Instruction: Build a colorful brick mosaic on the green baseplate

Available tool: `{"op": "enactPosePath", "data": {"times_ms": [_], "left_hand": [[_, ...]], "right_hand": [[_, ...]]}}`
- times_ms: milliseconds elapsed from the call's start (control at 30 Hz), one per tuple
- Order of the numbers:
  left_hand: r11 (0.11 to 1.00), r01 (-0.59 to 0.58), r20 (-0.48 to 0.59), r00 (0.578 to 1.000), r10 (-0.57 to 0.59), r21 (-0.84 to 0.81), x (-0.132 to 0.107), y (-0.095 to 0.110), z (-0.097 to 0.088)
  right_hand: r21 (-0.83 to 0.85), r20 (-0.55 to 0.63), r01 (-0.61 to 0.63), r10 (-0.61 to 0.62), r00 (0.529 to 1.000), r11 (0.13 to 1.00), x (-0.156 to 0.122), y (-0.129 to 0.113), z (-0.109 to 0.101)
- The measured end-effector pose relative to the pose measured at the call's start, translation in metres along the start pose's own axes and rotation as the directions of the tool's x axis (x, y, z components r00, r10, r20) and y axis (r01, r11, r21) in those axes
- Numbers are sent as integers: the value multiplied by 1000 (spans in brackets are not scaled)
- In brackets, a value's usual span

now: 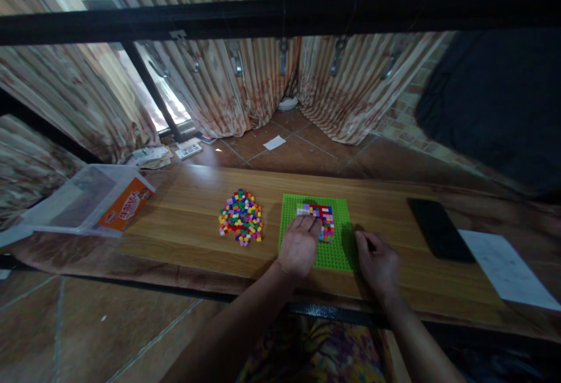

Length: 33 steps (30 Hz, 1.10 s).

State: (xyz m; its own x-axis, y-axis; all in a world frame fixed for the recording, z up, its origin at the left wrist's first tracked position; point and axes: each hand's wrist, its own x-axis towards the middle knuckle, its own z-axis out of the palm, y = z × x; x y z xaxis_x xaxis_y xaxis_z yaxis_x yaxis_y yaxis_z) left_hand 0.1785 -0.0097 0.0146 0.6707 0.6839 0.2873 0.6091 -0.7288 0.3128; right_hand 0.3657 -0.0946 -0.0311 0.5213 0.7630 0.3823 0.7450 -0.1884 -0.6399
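A green studded baseplate (291, 204) lies on the wooden tabletop, with a patch of small multicoloured bricks (326, 219) built up on its upper middle. My left hand (300, 245) rests over the plate, its fingers stretched out flat onto the brick patch and covering part of it. Just beyond the plate's right edge, my right hand (377, 260) is on the table with curled fingers. The inside of that curl is hidden, so I cannot see whether it holds anything. Left of the plate sits a loose pile of small coloured bricks (241, 217).
A clear plastic box (83, 196) with an orange label stands at the table's left end. To the right lie a black flat object (438, 228) and a white sheet (511, 266). A dark metal bar (263, 17) crosses above, before striped curtains (210, 90).
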Motion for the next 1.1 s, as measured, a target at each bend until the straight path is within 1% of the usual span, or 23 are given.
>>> {"op": "enactPosePath", "data": {"times_ms": [167,233,300,367,400,500,600,667,733,900,1100], "left_hand": [[996,25,-22,999,-27,-81,-6,2,-7],[989,46,-51,997,-54,-139,-13,1,-12],[976,88,-108,988,-111,-197,-25,-4,-19],[960,171,-198,956,-217,-224,-42,-13,-26],[949,224,-251,927,-278,-223,-52,-20,-30],[910,372,-335,847,-413,-181,-84,-43,-42],[860,488,-336,793,-508,-148,-112,-63,-50],[822,556,-319,761,-564,-127,-123,-71,-53],[800,591,-298,749,-591,-104,-127,-74,-53],[799,600,-237,773,-588,-24,-115,-72,-47],[791,611,-242,771,-589,18,-102,-70,-39]], "right_hand": [[-25,-6,11,-11,1000,1000,0,0,0],[-28,-9,13,-13,1000,1000,0,1,0],[-25,-11,12,-12,1000,1000,0,2,1],[-26,-14,7,-7,1000,1000,0,2,1],[-27,-11,5,-5,1000,1000,0,2,0],[-32,-7,-2,1,1000,999,-1,3,0],[-56,-13,-2,1,1000,998,-2,5,0],[-74,-16,10,-11,1000,997,-2,7,0],[-88,-15,25,-26,1000,996,-2,8,-1],[-103,-30,49,-52,998,993,-1,7,-2],[-132,-28,40,-44,999,990,-1,9,-1]]}}
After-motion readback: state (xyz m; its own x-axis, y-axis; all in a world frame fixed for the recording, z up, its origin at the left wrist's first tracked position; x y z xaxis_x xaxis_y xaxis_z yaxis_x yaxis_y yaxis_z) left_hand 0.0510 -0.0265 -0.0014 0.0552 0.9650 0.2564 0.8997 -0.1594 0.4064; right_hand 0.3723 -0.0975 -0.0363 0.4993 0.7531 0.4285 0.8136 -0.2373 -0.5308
